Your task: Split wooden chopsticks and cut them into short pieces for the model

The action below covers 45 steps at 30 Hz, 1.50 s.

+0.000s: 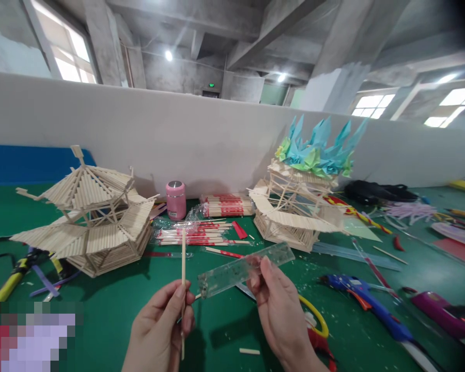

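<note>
Two tiered stick models, one at left (pixel 89 222) and one at right topped with folded blue paper (pixel 298 201), stand on a green worktop (pixel 104 330) behind a person's bare hands; their projecting, thin-looking edges could snap if a forearm or sleeve swings wide. A blue glue gun (pixel 368 299) lies beyond the right hand (pixel 281 315); whether it is hot cannot be told, but a careless reach could meet its nozzle. The right hand's fingers pinch a clear flat strip (pixel 236 271), tilted over the worktop; held toward one end, it could pivot and knock the slim wooden stick (pixel 183 263), upright in the closed fingers of the left hand (pixel 155 330). Squeezed or bent, that stick could crack. A short offcut (pixel 249 351), lying loose between the wrists, could be brushed away.
</note>
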Available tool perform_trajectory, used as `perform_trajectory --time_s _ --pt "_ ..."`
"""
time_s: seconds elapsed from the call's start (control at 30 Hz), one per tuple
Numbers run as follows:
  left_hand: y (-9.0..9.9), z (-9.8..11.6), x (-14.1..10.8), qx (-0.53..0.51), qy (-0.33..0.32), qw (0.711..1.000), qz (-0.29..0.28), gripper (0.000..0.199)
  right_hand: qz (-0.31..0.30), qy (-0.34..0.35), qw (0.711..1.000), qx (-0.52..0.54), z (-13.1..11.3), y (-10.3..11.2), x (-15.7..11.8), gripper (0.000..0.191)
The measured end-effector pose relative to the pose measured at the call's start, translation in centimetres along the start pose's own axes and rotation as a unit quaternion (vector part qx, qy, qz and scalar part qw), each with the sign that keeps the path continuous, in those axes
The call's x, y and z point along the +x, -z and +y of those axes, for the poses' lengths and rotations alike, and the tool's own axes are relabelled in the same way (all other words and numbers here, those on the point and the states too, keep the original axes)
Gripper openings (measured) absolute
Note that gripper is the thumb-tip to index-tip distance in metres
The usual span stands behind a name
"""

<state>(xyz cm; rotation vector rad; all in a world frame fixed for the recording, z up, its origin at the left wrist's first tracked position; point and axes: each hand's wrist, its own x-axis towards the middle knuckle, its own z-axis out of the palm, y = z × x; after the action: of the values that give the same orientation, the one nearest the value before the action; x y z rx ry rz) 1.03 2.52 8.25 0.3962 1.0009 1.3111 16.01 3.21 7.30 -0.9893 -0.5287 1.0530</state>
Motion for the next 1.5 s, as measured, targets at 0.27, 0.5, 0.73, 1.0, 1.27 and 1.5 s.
perform_trajectory --time_s 0.27,0.5,0.73,1.0,1.27,1.5 --pt "0.1 0.0 -0.1 0.013 -0.001 1.0 0.002 0.025 -0.003 0.01 1.0 -0.008 0.4 0.1 -0.2 0.026" --pt "0.1 -0.2 0.3 -0.013 0.005 1.0 0.022 0.026 -0.008 0.002 1.0 -0.014 0.6 0.1 -0.3 0.027" --pt "-0.2 -0.3 0.4 -0.026 0.048 0.997 0.059 0.022 -0.009 0.006 1.0 -0.013 0.9 0.0 -0.4 0.028" --pt "0.2 -1.1 0.8 -0.035 0.065 0.996 0.044 0.025 -0.021 0.011 1.0 0.002 1.0 -0.3 -0.7 0.024" --pt "0.3 -1.7 0.4 -0.045 0.087 0.995 -0.006 0.025 -0.034 0.008 0.999 0.016 1.3 -0.4 -0.8 0.021" --pt "0.1 -1.9 0.3 -0.032 0.09 0.995 0.009 0.028 -0.045 -0.004 0.999 0.004 1.5 -0.9 -1.2 0.023"
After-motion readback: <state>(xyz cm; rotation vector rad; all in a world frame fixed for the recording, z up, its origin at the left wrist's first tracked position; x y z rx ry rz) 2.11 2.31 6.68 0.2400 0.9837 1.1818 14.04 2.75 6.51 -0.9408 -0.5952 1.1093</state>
